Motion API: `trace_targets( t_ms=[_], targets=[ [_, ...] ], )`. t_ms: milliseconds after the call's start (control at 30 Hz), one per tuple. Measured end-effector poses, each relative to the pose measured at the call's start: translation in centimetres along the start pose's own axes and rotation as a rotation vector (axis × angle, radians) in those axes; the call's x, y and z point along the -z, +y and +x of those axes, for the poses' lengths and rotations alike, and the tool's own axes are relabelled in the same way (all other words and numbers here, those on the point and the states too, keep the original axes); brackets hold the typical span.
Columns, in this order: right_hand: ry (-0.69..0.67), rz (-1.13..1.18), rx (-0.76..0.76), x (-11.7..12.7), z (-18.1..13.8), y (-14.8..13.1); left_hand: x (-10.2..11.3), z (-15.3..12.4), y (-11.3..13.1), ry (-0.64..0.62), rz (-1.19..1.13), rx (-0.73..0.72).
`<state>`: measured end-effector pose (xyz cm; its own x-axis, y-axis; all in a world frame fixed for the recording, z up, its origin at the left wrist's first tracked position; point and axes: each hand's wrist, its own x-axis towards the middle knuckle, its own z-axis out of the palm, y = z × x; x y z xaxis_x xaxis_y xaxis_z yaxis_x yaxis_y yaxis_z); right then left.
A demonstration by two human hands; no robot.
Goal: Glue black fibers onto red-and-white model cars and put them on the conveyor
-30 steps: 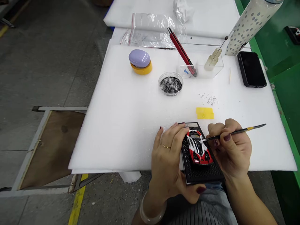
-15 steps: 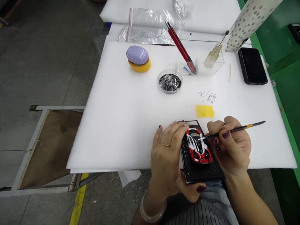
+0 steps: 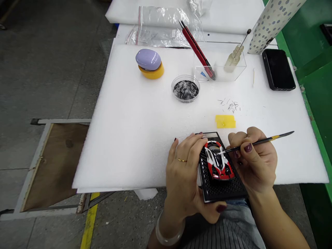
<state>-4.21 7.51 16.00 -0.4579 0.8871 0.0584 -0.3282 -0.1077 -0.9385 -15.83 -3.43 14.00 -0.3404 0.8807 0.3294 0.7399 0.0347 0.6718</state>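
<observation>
A small red, white and black model car point(image 3: 218, 162) sits on a black textured base point(image 3: 220, 188) at the near edge of the white foam sheet point(image 3: 145, 131). My left hand point(image 3: 185, 176) grips the base from the left, thumb under its front edge and fingers resting against the car's side. My right hand point(image 3: 252, 160) is closed in a pinch on a thin dark brush point(image 3: 259, 141) with a yellow band. The brush's pale tip touches the car's roof.
Farther back on the foam sheet lie a yellow slip point(image 3: 225, 121), scattered tiny pins point(image 3: 230, 105), a round dish of dark pins point(image 3: 185, 89), a clear box point(image 3: 220, 67) holding a red knife and a small bottle, a purple-and-yellow case point(image 3: 149, 63) and a black phone point(image 3: 278, 69).
Both hands keep the same grip on the base and the brush. The view has shifted slightly, so everything sits a little lower-left in frame.
</observation>
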Motion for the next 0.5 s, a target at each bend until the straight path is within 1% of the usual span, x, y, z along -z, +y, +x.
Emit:
trace_targets(
  t_ms=[133,300,500],
  targets=[
    [0.006,-0.011,-0.010,0.00,0.01,-0.06,0.03,0.02,-0.01,-0.005,0.001,-0.003],
    [0.005,0.032,-0.009,0.10,-0.08,0.00,0.15,0.09,-0.10,-0.015,0.005,-0.007],
    [-0.008,0.017,-0.004,-0.03,0.13,-0.01,0.07,0.03,-0.01,-0.001,0.005,0.005]
  ],
)
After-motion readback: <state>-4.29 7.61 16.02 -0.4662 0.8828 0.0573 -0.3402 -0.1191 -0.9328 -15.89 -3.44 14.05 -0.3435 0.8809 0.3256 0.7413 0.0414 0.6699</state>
